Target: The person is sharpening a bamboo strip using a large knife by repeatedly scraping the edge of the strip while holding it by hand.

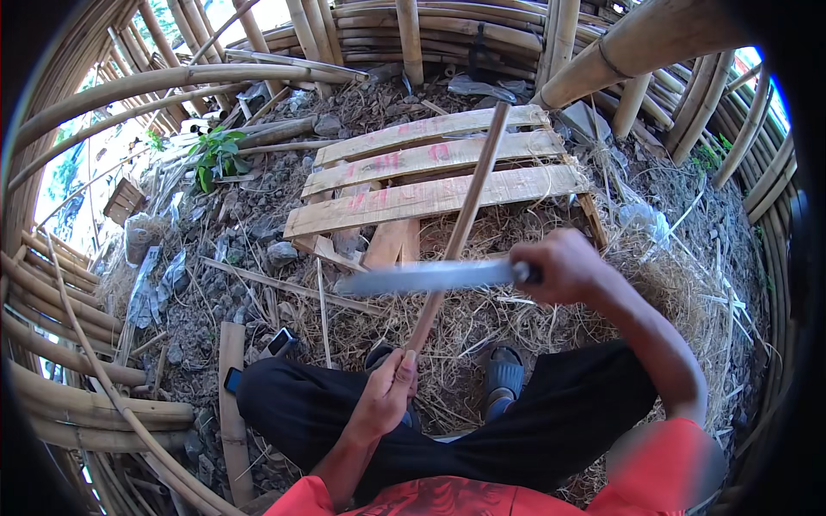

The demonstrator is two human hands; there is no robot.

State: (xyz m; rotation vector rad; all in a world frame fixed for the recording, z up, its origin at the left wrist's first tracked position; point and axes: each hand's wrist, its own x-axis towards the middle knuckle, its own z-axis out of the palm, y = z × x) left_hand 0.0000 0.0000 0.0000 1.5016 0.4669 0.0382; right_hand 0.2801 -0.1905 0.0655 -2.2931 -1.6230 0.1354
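My left hand (387, 391) is closed round the lower end of a long, thin bamboo strip (471, 199), which slants up and away to the right, its far end over a wooden slatted pallet (439, 193). In my right hand (559, 268) is the dark handle of a machete (430, 277). Its broad grey blade points left and crosses the strip a little above my left hand; it is slightly blurred. Whether the blade touches the strip I cannot tell. The pallet sits on the ground in front of me, with faint red marks on its slats.
Bamboo fencing (447, 39) curves round the place, and a thick bamboo pole (645, 52) leans in at the upper right. Dry straw (680, 301) and rubble cover the ground. Beside my left knee lie a flat bamboo piece (232, 413) and a small dark device (281, 341).
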